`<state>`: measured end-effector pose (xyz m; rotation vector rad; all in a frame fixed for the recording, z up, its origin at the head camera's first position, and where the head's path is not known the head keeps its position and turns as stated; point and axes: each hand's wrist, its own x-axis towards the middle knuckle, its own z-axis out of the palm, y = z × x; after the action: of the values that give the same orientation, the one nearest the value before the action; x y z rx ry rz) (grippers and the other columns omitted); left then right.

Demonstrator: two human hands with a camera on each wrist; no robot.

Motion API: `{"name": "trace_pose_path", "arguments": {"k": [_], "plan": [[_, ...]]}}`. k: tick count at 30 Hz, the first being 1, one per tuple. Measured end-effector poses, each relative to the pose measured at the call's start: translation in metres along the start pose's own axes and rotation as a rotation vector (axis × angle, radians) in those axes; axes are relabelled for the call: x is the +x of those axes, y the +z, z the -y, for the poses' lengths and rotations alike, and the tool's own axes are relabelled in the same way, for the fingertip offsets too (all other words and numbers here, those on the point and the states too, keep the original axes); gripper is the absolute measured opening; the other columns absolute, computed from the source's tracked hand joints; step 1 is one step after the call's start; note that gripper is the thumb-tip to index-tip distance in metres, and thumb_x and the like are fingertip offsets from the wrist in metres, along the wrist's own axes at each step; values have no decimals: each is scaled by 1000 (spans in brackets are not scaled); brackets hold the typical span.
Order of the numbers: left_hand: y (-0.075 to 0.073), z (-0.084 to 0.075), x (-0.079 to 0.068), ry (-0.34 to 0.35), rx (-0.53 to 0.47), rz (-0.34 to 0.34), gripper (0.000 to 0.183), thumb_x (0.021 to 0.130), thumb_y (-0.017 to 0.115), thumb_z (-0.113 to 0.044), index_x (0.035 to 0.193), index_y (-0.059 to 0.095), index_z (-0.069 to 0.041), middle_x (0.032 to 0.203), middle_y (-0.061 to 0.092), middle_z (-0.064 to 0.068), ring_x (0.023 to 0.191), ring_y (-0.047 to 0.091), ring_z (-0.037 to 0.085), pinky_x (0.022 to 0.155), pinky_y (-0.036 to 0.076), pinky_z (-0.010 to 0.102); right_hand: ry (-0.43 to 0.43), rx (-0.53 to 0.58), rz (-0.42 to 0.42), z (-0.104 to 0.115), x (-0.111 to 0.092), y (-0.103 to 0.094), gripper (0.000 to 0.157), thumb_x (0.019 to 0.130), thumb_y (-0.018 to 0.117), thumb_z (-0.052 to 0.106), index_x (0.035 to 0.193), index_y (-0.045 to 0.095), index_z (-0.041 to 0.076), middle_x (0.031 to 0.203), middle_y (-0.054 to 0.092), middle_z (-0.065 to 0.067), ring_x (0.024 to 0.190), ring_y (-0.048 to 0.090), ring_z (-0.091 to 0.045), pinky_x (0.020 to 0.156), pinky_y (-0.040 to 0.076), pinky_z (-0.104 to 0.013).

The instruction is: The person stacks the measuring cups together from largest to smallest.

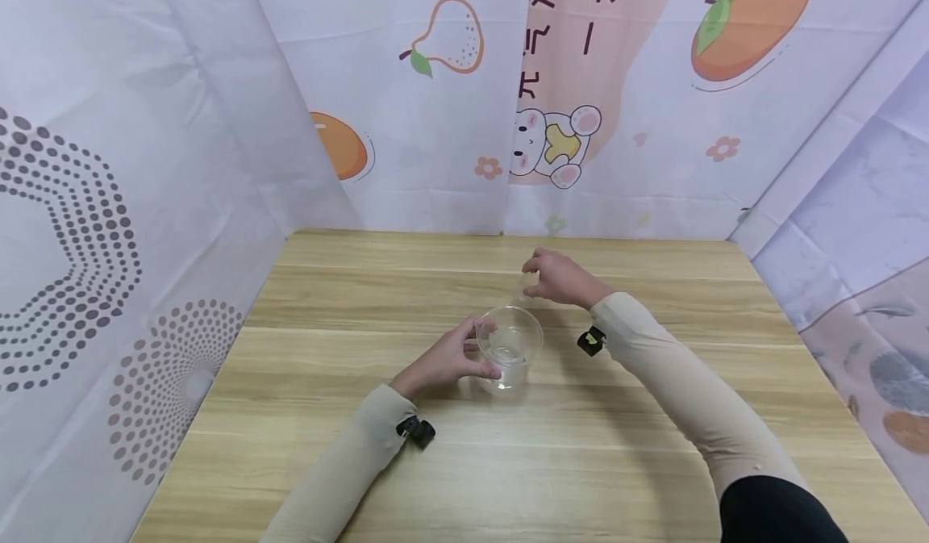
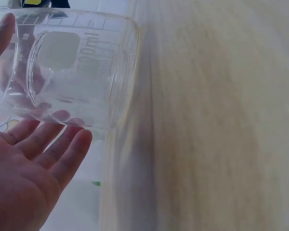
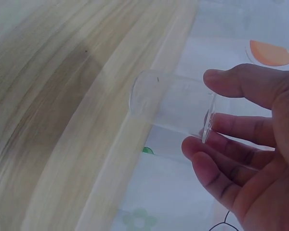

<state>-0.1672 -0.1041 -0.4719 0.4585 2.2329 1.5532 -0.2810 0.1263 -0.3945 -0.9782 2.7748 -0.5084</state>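
A large clear glass beaker (image 1: 524,337) with printed volume marks stands upright near the table's middle. My left hand (image 1: 452,357) holds it from the left side, thumb toward the front and fingers behind. Through its wall in the left wrist view, the outline of a smaller glass vessel (image 2: 36,72) shows inside the beaker. Farther back to the right, my right hand (image 1: 562,278) holds a small, plain clear glass beaker (image 3: 173,103) by its rim. The thumb is on one side of that rim and the curled fingers are on the other.
The wood-grain table (image 1: 363,285) meets a printed white curtain (image 1: 435,139) at its back edge. More curtain hangs along the left and right sides. Both wrists carry small black cameras (image 1: 416,430).
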Motion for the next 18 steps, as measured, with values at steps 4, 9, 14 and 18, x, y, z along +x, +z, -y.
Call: {"name": "trace_pose_path", "arguments": {"k": [4, 9, 14, 18], "plan": [[0, -1, 1, 16, 0, 9, 92, 77, 84, -25, 151, 29, -20, 149, 45, 8, 132, 49, 36, 108, 45, 49, 19, 24, 1, 4, -3, -4, 41, 83, 75, 17, 115, 66, -8, 110, 62, -24, 81, 63, -24, 79, 55, -41], [1, -1, 1, 35, 28, 13, 95, 77, 83, -25, 152, 25, -23, 150, 43, 9, 132, 48, 35, 109, 44, 48, 21, 40, -18, 11, -5, -9, 42, 83, 75, 18, 115, 66, -7, 108, 62, -22, 81, 63, -23, 76, 55, -39], [1, -2, 1, 59, 60, 17, 95, 78, 82, -25, 153, 24, -21, 151, 42, 11, 133, 47, 35, 110, 43, 48, 36, 29, -36, 14, -6, -13, 42, 83, 75, 19, 115, 67, -6, 107, 62, -20, 80, 62, -22, 74, 55, -38], [0, -2, 0, 71, 68, 24, 94, 79, 82, -25, 153, 24, -20, 152, 41, 11, 136, 45, 32, 111, 41, 49, 44, 21, -40, 16, -6, -15, 41, 82, 76, 20, 114, 67, -5, 106, 62, -19, 80, 62, -22, 73, 55, -37]]}}
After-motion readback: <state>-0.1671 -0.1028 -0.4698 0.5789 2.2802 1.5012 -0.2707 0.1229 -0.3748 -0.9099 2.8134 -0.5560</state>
